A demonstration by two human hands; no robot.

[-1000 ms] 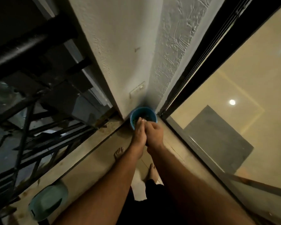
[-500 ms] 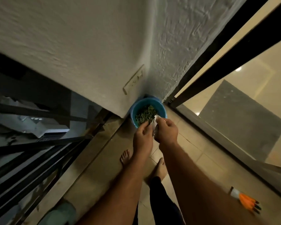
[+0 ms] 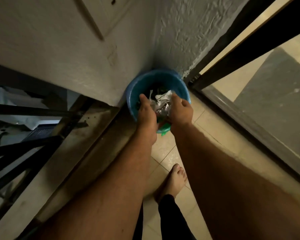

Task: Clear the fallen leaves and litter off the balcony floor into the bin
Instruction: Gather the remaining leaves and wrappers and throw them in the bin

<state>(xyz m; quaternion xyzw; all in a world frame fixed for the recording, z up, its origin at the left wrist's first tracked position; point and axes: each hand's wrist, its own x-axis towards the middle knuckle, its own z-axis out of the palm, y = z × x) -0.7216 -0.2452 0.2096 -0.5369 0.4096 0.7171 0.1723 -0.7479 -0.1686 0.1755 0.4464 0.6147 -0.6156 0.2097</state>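
Both grips are pressed together from either side on one bundle of litter (image 3: 160, 105): the left hand (image 3: 146, 112) cups its 9 o'clock side with fingers reaching forward, and the right hand (image 3: 181, 110) curls its fingers round the 3 o'clock side. The bundle, crinkled clear and white wrappers with a scrap of green plastic (image 3: 164, 129) hanging at its 6 o'clock, sits over the mouth of the blue bin (image 3: 182, 87), which stands in the wall corner at 12 o'clock from the bare foot (image 3: 176, 181) on the tiled floor (image 3: 164, 153). The stuff looks feather-light, soft and slippery, so loose pieces may slide out underneath; a scooping hold from below seems safest until it is well over the bin.
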